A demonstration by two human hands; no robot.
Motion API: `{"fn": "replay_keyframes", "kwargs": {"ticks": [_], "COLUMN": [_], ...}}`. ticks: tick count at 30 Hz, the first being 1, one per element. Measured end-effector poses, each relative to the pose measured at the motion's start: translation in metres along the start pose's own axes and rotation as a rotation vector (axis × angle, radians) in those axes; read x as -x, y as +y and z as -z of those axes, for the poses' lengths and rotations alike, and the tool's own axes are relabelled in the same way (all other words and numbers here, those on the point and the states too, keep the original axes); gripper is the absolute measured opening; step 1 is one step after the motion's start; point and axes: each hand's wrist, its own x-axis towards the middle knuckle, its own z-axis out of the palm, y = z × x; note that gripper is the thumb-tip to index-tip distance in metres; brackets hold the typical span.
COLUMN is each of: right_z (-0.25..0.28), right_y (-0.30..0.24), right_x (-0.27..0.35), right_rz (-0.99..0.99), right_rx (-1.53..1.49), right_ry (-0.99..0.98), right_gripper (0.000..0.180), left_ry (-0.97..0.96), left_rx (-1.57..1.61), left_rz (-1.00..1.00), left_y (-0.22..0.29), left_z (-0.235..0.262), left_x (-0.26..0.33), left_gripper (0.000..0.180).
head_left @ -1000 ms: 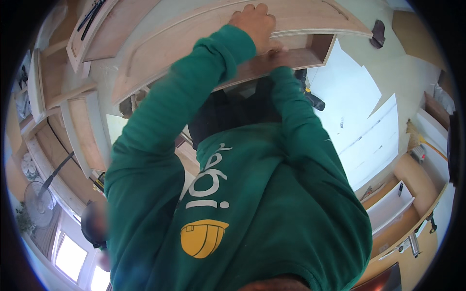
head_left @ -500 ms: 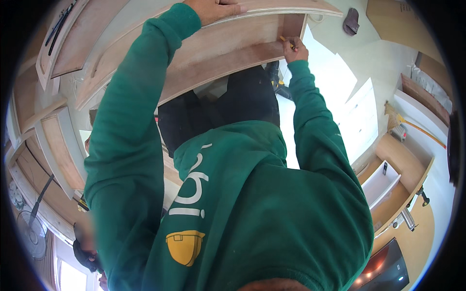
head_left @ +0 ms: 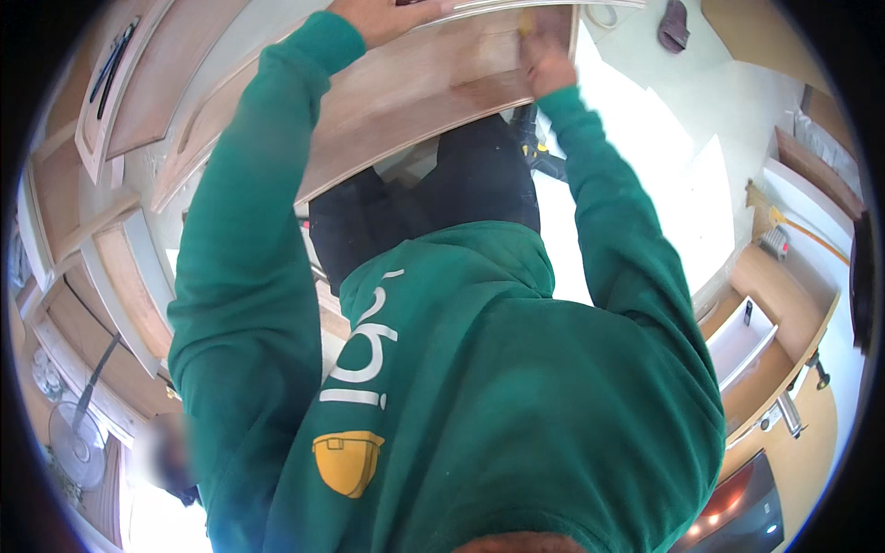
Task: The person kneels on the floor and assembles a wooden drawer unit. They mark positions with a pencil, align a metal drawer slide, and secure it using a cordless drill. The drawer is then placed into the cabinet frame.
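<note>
A long, shallow, open plywood box (head_left: 415, 78) spans the area over my dark-trousered legs. My left hand (head_left: 392, 18) grips its far edge, one finger stretched along the rim; the other fingers are partly cut off by the picture's top. Inside the box's right end is my right hand (head_left: 550, 63), smeared by motion. Its fingers are closed on a slim yellow pencil-like tool (head_left: 526, 23), which shows only as a blur. Below that end, a black-and-yellow power tool (head_left: 539, 152) lies beside my right leg.
White sheets (head_left: 636, 166) cover the floor at right. Farther off lie a brown slipper (head_left: 674, 26) and a tape roll (head_left: 602, 15). Wooden panels (head_left: 129, 276) stand at left, near a fan (head_left: 78, 442) and a blurred person (head_left: 171, 456). A white drawer (head_left: 742, 341) sits at right.
My right hand has moved away from me, deeper into the box's right end, with the yellow tool. My left hand has shifted slightly left along the far edge. The view has tilted a little.
</note>
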Motion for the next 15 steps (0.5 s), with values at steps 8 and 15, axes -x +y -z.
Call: {"fn": "replay_keyframes", "kwargs": {"ticks": [8,15], "right_z": [0.027,-0.003], "right_y": [-0.091,-0.044], "right_x": [0.122,0.062], "right_rz": [-0.456,-0.253], "right_rx": [-0.8,-0.108], "right_ry": [0.084,-0.123], "right_gripper": [0.024,0.031], "left_ry": [0.052,0.076], "left_rx": [-0.475,-0.556], "left_rz": [-0.041,0.02], "left_y": [-0.023,-0.017], "left_z": [-0.025,-0.028], "left_x": [-0.013,-0.031], "left_gripper": [0.029,0.028]}}
